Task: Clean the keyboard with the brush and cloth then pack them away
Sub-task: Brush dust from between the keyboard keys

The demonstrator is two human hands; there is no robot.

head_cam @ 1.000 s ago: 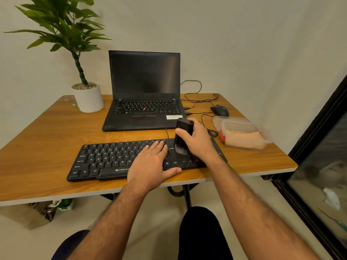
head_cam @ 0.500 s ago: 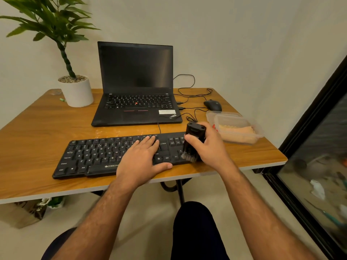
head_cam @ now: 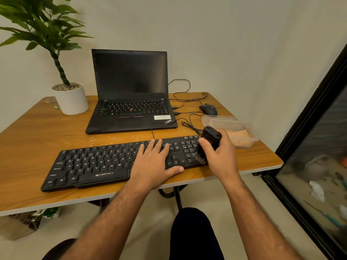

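Observation:
A black keyboard (head_cam: pixel 97 166) lies along the front of the wooden table (head_cam: pixel 33 132). My left hand (head_cam: pixel 154 162) rests flat on its middle-right keys, fingers straight. My right hand (head_cam: pixel 220 154) grips a black brush (head_cam: pixel 209 141) and holds it upright, its bristles down on the number pad at the keyboard's right end. Behind my right hand stands a clear plastic container (head_cam: pixel 225 122) with an orange cloth (head_cam: pixel 239 136) inside it.
An open black laptop (head_cam: pixel 129 109) sits behind the keyboard, a white potted plant (head_cam: pixel 70 98) at the back left, and a black mouse (head_cam: pixel 208 109) with loose cables at the back right. A dark glass door frame (head_cam: pixel 308 117) runs along the right.
My right hand has swept the brush rightward along the keyboard, from its right-of-centre keys to the number pad. My left hand has stayed flat on the keys.

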